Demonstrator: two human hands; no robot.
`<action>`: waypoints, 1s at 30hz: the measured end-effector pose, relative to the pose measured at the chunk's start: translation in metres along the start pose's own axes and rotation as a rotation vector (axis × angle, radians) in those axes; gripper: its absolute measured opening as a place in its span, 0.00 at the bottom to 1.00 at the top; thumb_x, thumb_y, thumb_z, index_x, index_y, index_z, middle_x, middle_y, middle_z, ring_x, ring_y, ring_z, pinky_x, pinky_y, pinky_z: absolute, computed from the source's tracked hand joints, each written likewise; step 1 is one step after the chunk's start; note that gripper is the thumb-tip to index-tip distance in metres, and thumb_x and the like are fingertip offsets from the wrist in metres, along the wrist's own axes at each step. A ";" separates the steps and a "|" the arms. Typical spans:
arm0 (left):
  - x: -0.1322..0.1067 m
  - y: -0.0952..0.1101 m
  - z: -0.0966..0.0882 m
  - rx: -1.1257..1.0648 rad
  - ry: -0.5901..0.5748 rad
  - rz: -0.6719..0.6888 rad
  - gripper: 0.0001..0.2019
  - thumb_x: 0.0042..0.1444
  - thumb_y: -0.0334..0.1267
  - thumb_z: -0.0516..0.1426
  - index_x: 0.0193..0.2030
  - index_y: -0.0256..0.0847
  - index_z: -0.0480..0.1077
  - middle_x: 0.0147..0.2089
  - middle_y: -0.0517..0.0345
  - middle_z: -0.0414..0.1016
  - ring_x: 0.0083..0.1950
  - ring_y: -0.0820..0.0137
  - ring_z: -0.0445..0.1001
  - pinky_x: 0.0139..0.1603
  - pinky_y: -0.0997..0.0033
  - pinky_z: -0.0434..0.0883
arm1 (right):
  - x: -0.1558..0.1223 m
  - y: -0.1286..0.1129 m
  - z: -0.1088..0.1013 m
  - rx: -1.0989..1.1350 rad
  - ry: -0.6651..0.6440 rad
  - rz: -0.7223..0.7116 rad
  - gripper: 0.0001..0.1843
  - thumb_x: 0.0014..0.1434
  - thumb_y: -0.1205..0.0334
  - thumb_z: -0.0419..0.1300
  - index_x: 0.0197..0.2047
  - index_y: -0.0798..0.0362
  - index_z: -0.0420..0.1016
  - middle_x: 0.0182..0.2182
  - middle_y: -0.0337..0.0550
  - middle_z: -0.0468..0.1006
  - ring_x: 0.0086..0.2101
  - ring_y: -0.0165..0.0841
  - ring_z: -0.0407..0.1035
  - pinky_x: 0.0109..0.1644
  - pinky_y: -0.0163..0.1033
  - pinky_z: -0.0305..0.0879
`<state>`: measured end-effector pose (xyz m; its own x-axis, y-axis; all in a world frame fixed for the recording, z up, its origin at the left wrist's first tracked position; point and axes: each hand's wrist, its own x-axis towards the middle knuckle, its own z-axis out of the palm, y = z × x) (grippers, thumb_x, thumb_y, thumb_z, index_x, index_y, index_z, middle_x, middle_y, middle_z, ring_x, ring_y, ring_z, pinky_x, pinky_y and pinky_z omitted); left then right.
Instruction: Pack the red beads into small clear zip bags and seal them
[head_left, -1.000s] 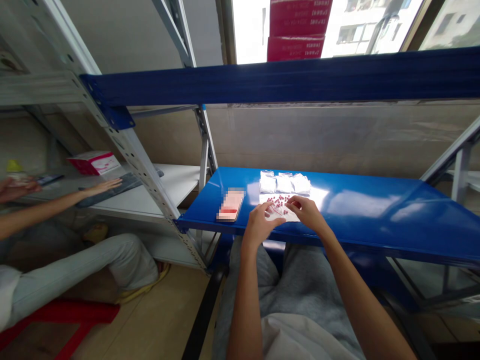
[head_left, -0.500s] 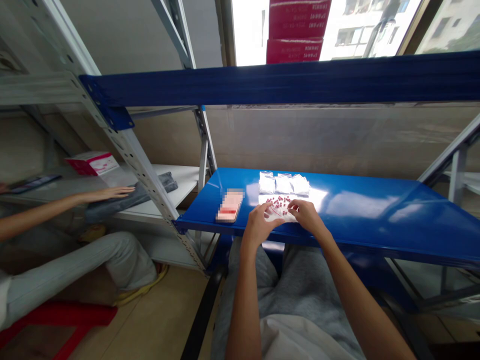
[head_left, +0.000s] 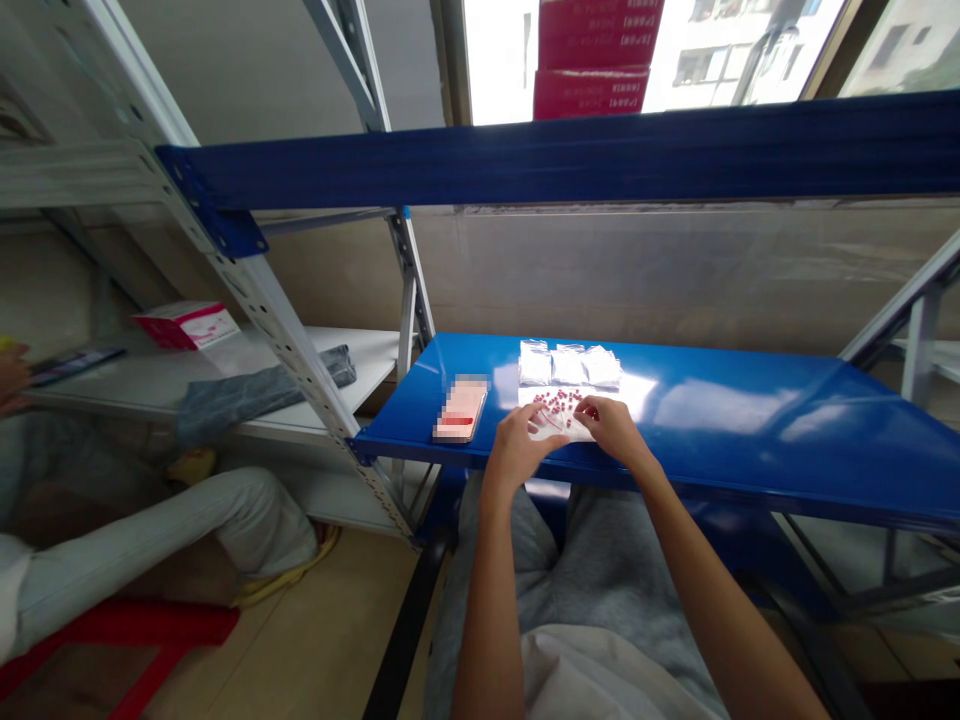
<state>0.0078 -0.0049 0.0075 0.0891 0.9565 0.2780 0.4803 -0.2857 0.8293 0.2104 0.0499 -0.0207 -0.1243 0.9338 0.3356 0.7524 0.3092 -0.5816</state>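
Note:
Small dark-red beads (head_left: 559, 401) lie scattered on a white sheet (head_left: 526, 396) near the front edge of the blue table. On the left of them, my left hand (head_left: 517, 445) curves around what looks like a small clear bag (head_left: 552, 421) with a thin red line, its thumb stretched toward the right. My right hand (head_left: 611, 425) is at the beads' right side, thumb and fingertips pinched together; anything between them is too small to make out. Several shiny clear packets (head_left: 568, 366) lie in a row just behind the sheet.
A phone (head_left: 461, 410) lies to the left on the blue table (head_left: 750, 420). A blue shelf beam (head_left: 525, 165) crosses above. At far left, another person's hand (head_left: 11, 375) is by a white shelf with folded grey-blue fabric (head_left: 240, 400) and a pink-white box (head_left: 187, 325).
Both my hands stay almost in place over the beads, with only slight finger movement. The other person's arm has pulled back leftward, off the folded fabric.

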 end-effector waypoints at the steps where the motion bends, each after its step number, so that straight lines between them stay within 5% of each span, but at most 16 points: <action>1: 0.000 0.000 0.000 -0.002 -0.003 0.001 0.30 0.48 0.41 0.72 0.59 0.37 0.74 0.48 0.51 0.79 0.44 0.65 0.77 0.48 0.65 0.75 | 0.000 -0.005 -0.004 0.053 0.006 -0.001 0.09 0.60 0.60 0.60 0.34 0.54 0.80 0.25 0.42 0.78 0.27 0.34 0.68 0.35 0.37 0.60; 6: 0.001 0.000 0.003 -0.048 -0.020 -0.006 0.32 0.46 0.40 0.73 0.59 0.38 0.74 0.49 0.50 0.80 0.44 0.65 0.78 0.47 0.65 0.75 | -0.002 -0.034 -0.021 0.270 -0.054 -0.147 0.16 0.63 0.51 0.59 0.35 0.54 0.81 0.26 0.41 0.78 0.28 0.33 0.66 0.34 0.37 0.60; 10: 0.001 0.000 0.004 -0.070 -0.031 0.015 0.31 0.47 0.40 0.72 0.59 0.41 0.75 0.48 0.52 0.80 0.43 0.66 0.78 0.46 0.66 0.75 | -0.001 -0.043 -0.024 0.237 -0.106 -0.222 0.16 0.65 0.52 0.57 0.39 0.53 0.83 0.29 0.43 0.81 0.29 0.33 0.68 0.36 0.38 0.62; 18: -0.002 -0.002 -0.002 -0.036 -0.002 0.012 0.29 0.48 0.42 0.72 0.58 0.39 0.75 0.48 0.51 0.80 0.45 0.64 0.78 0.47 0.65 0.75 | 0.011 -0.001 -0.004 -0.061 -0.044 -0.099 0.10 0.60 0.70 0.60 0.38 0.54 0.83 0.33 0.47 0.82 0.33 0.35 0.72 0.41 0.38 0.64; 30: -0.002 0.004 -0.003 -0.045 -0.017 -0.025 0.30 0.48 0.38 0.71 0.59 0.39 0.74 0.49 0.51 0.80 0.44 0.66 0.78 0.47 0.67 0.75 | 0.013 0.014 0.011 -0.081 -0.133 -0.178 0.12 0.58 0.73 0.61 0.38 0.52 0.86 0.37 0.48 0.80 0.36 0.36 0.73 0.44 0.38 0.66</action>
<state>0.0070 -0.0084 0.0116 0.0924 0.9640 0.2494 0.4428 -0.2641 0.8569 0.2122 0.0680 -0.0322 -0.3392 0.8832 0.3240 0.7598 0.4603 -0.4591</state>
